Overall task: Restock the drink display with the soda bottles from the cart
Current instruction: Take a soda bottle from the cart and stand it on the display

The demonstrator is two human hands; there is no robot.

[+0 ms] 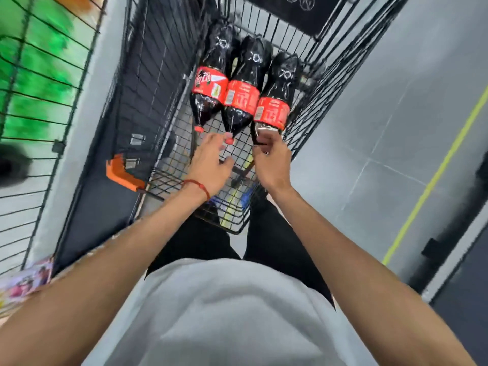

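Note:
Three dark soda bottles with red labels lie side by side in the black wire cart (169, 83), their red caps pointing toward me. My right hand (272, 159) grips the neck of the right bottle (274, 101); its cap is hidden under my fingers. My left hand (211, 165) is spread just below the cap of the middle bottle (241, 97), its fingertips close to the cap and holding nothing. The left bottle (210, 85) lies untouched, apart from both hands.
A wire display rack (39, 83) with blurred green items stands on the left. An orange cart handle piece (121, 173) juts out at the cart's near left. Grey tiled floor with a yellow line (435, 175) runs along the right.

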